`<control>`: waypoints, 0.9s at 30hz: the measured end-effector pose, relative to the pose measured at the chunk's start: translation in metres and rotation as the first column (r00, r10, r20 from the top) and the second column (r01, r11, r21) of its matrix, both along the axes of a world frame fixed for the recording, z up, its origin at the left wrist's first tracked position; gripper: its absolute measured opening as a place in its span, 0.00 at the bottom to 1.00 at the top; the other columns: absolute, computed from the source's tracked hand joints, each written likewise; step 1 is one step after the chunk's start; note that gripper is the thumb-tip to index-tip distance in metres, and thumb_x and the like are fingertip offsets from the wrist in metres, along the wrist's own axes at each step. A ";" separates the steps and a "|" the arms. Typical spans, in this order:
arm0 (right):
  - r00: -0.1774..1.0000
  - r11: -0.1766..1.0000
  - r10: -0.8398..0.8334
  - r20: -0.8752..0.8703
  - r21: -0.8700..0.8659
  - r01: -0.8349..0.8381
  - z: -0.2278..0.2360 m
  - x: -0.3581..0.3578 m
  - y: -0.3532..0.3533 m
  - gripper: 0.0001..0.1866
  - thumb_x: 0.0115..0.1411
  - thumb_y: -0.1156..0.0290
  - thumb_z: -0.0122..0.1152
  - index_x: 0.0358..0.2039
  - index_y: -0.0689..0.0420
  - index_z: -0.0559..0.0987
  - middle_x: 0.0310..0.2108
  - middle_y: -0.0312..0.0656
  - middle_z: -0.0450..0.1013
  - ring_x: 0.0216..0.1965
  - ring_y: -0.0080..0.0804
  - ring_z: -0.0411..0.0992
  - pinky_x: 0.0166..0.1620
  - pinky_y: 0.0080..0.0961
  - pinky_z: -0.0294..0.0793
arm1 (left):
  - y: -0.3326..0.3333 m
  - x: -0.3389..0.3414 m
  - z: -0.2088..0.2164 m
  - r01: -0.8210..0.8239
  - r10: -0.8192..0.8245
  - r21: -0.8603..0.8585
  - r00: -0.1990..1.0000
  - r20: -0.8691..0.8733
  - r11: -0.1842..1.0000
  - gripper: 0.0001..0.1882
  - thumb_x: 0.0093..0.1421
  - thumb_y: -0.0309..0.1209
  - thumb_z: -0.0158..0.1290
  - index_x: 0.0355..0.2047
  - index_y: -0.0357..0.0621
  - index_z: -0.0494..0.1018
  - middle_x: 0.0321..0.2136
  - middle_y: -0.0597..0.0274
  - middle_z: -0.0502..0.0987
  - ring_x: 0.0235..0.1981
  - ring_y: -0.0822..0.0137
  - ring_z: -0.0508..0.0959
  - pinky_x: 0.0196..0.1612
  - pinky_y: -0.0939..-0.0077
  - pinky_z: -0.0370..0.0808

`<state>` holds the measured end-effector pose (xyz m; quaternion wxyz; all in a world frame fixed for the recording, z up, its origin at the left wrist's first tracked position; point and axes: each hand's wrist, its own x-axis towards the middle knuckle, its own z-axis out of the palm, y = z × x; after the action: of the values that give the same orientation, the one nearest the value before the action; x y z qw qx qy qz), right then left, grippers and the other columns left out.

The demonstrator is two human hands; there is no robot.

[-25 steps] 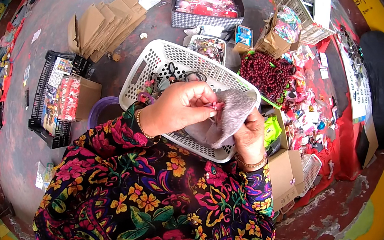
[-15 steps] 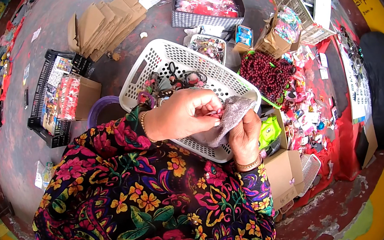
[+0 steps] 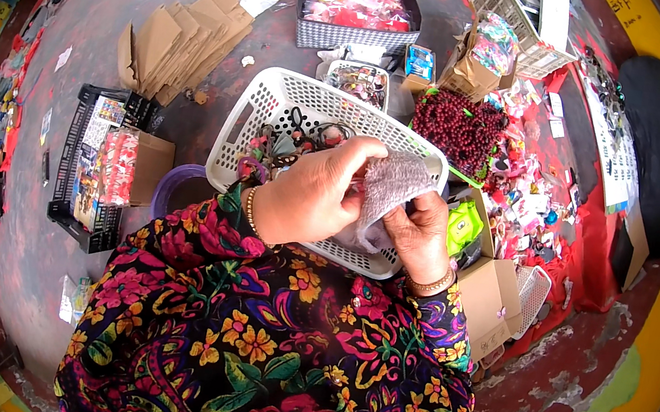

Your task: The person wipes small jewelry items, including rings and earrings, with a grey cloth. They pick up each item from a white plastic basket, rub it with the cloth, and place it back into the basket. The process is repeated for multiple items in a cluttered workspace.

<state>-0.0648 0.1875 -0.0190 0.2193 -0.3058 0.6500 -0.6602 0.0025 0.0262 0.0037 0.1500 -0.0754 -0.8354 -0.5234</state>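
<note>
A greyish-mauve fuzzy cloth (image 3: 395, 180) is stretched between my two hands above a white perforated plastic basket (image 3: 253, 107). My left hand (image 3: 301, 202) grips the cloth's left side, its thumb and index finger at the edge and the other fingertips hidden behind the fabric. At the lower right of the cloth, my right hand (image 3: 425, 240) is closed on it, thumb in front. Inside the basket, left of the cloth, lies a heap of dark hair ties and small fabric pieces (image 3: 284, 145). Whether the left fingers also hold something small under the cloth is hidden.
A purple tub (image 3: 173, 184) and a black crate (image 3: 69, 169) stand at the left. Beyond the basket are a small white tray of trinkets (image 3: 356, 83) and a patterned bin (image 3: 353, 38). Dark red beads (image 3: 458, 131) and an open cardboard box (image 3: 488, 300) sit to the right.
My left hand has shifted from pinching a small pinkish item beside the cloth to holding the cloth's left edge. The cloth is now spread more between both hands, and the pinkish item is out of sight.
</note>
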 end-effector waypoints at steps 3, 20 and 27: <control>0.983 0.988 -0.021 0.184 -0.144 0.048 -0.002 0.004 -0.004 0.12 0.56 0.78 0.52 0.42 0.61 0.72 0.38 0.37 0.71 0.39 0.24 0.69 0.43 0.21 0.69 | 0.002 0.002 0.005 0.025 -0.026 0.071 1.000 0.009 0.997 0.21 0.49 0.17 0.51 0.44 0.38 0.59 0.31 0.58 0.72 0.33 0.70 0.75 0.35 0.77 0.72; 0.920 0.905 -0.161 0.358 -0.318 0.282 -0.001 0.007 -0.007 0.09 0.56 0.78 0.52 0.38 0.60 0.73 0.34 0.38 0.73 0.34 0.25 0.72 0.39 0.21 0.72 | 0.000 0.000 0.003 0.055 -0.062 0.299 0.998 0.015 0.953 0.10 0.50 0.21 0.56 0.34 0.37 0.70 0.27 0.66 0.74 0.29 0.78 0.72 0.33 0.83 0.69; 0.892 0.944 0.003 0.452 -0.295 0.146 0.002 0.002 0.001 0.12 0.55 0.79 0.54 0.41 0.62 0.72 0.37 0.36 0.72 0.38 0.21 0.69 0.43 0.19 0.68 | -0.003 0.000 0.000 0.004 0.009 0.195 0.998 -0.063 0.981 0.08 0.49 0.20 0.56 0.31 0.38 0.71 0.27 0.64 0.75 0.29 0.75 0.74 0.33 0.81 0.71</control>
<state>-0.0628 0.1881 -0.0175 0.2850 -0.1532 0.4770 -0.8172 0.0027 0.0231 0.0039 0.1839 -0.0759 -0.7749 -0.6000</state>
